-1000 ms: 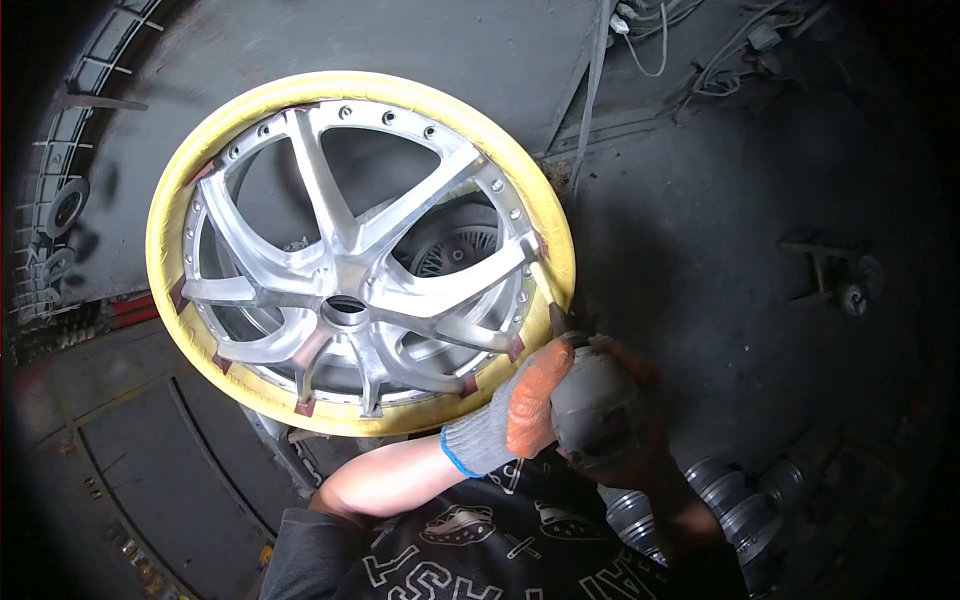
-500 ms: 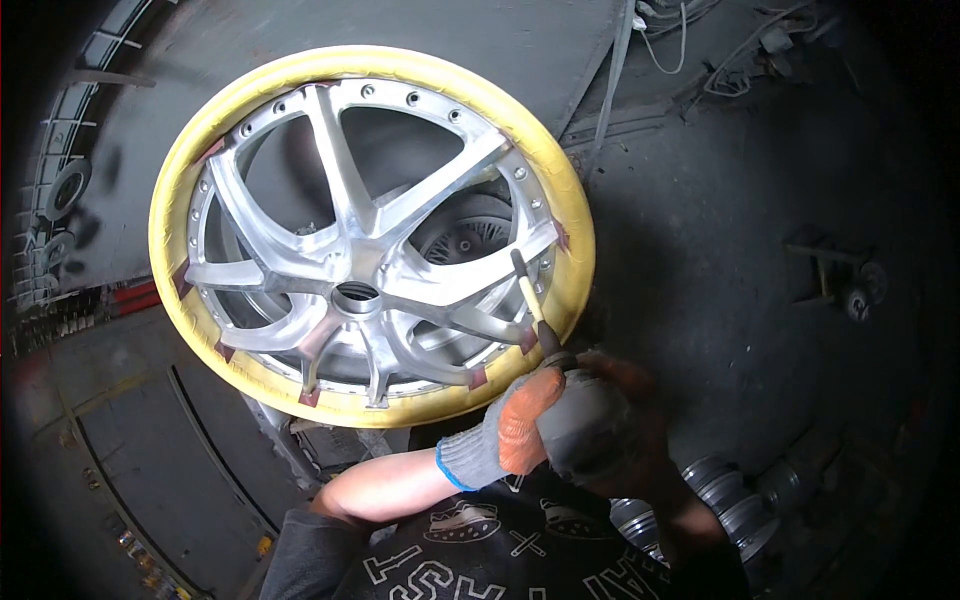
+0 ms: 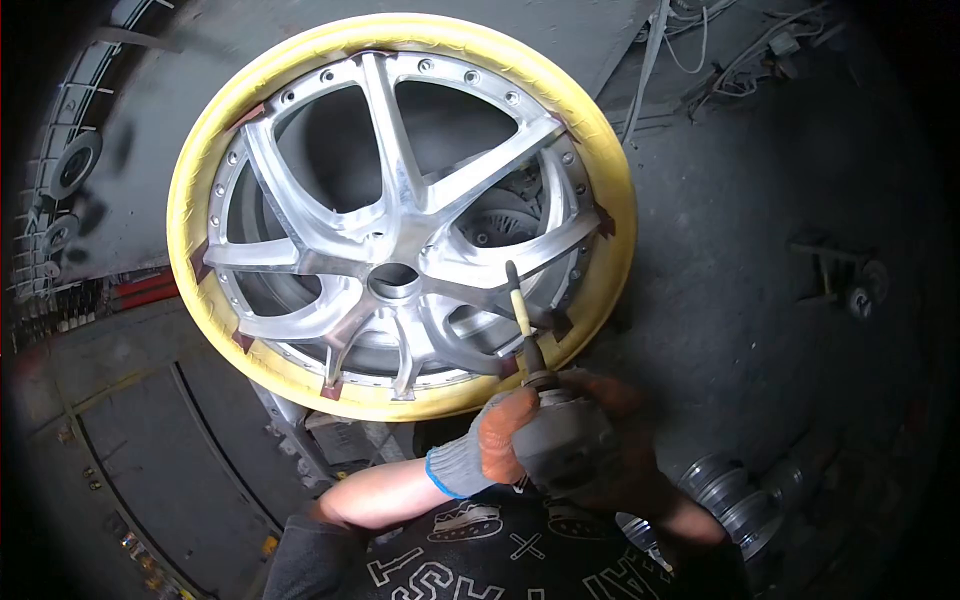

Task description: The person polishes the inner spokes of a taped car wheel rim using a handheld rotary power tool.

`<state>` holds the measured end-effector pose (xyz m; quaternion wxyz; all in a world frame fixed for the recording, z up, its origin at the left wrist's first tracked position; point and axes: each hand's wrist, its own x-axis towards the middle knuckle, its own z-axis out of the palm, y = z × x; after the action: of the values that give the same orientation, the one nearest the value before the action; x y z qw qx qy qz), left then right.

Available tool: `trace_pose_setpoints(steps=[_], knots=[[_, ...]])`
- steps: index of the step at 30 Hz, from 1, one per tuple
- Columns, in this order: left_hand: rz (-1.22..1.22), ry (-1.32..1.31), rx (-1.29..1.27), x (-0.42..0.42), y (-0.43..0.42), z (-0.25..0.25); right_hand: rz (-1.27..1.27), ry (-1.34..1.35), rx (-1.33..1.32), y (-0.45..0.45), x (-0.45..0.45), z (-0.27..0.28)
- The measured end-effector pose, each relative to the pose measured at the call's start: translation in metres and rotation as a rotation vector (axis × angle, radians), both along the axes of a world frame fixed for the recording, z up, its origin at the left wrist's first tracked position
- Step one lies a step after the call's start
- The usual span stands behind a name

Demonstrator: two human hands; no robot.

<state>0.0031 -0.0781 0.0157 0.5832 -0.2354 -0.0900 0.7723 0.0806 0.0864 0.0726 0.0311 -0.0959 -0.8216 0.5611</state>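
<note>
My left hand [image 3: 503, 438], in a grey knit glove with orange coating, is wrapped round the front of a dark die grinder [image 3: 565, 445]. On the grinder's other side my right hand [image 3: 632, 425] grips its body; its orange glove lies in shadow and part of it is hidden. A long thin bit with a yellow wrapped section and dark tip points away from me over a bare-metal alloy wheel [image 3: 415, 235]. That tip overlaps a right-hand spoke; contact I cannot tell. Yellow tape [image 3: 190, 310] covers the wheel's outer lip, with dark red patches at the spoke ends.
Behind the spokes another wheel [image 3: 490, 232] shows. Shiny rims [image 3: 725, 495] lie on the floor at lower right. A small wheeled stand [image 3: 840, 280] is farther right, cables [image 3: 690, 45] hang at the top, and a wire rack [image 3: 60, 160] stands at left.
The wheel appears larger and shifted right and up in view. Both hands and the grinder sit slightly lower and left, and the bit's tip now lies nearer the wheel's centre.
</note>
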Motion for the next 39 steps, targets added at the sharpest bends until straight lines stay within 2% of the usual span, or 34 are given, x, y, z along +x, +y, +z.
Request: trace_pose_setpoints(steps=[4, 17, 21, 24, 25, 27, 28, 29, 30, 31, 32, 35, 39], knots=[[-0.053, -0.036, 0.07, -0.002, -0.023, -0.011, 0.079, -0.062, -0.039, -0.013, -0.007, 0.013], [-0.111, 0.153, -0.098, -0.025, -0.056, -0.018, 0.131, -0.031, 0.067, -0.038, -0.037, 0.015], [-0.089, 0.055, -0.104, -0.018, -0.058, -0.004, 0.09, -0.02, 0.05, -0.032, -0.028, 0.007], [-0.048, -0.052, -0.104, -0.007, -0.049, -0.002, 0.289, -0.235, -0.095, -0.016, 0.001, -0.007], [-0.038, -0.073, -0.106, -0.001, -0.039, -0.008, 0.277, -0.103, 0.063, -0.003, 0.0, 0.01], [0.019, -0.422, 1.226, 0.052, 0.032, -0.068, 0.265, 0.032, 0.215, 0.019, 0.002, 0.022], [0.047, -0.532, 1.558, 0.053, 0.04, -0.071, 0.303, -0.04, 0.304, 0.029, 0.004, 0.023], [0.05, -0.526, 1.551, 0.047, 0.042, -0.064, 0.324, -0.074, 0.344, 0.039, 0.006, 0.023], [-0.096, -0.776, 1.678, 0.038, 0.041, -0.053, 0.347, -0.106, 0.385, 0.048, 0.008, 0.022], [-0.121, -0.829, 1.2, 0.029, 0.028, -0.042, 0.303, -0.061, 0.396, 0.057, 0.01, 0.021], [-0.08, -0.686, 0.809, 0.028, 0.02, -0.034, 0.258, -0.017, 0.406, 0.065, 0.01, 0.02], [-0.066, -0.628, 0.606, 0.023, 0.025, -0.022, 0.292, -0.056, 0.348, 0.088, 0.009, 0.017], [-0.062, -0.684, 0.63, 0.028, 0.048, -0.026, 0.316, -0.057, 0.335, 0.115, 0.006, 0.018]])
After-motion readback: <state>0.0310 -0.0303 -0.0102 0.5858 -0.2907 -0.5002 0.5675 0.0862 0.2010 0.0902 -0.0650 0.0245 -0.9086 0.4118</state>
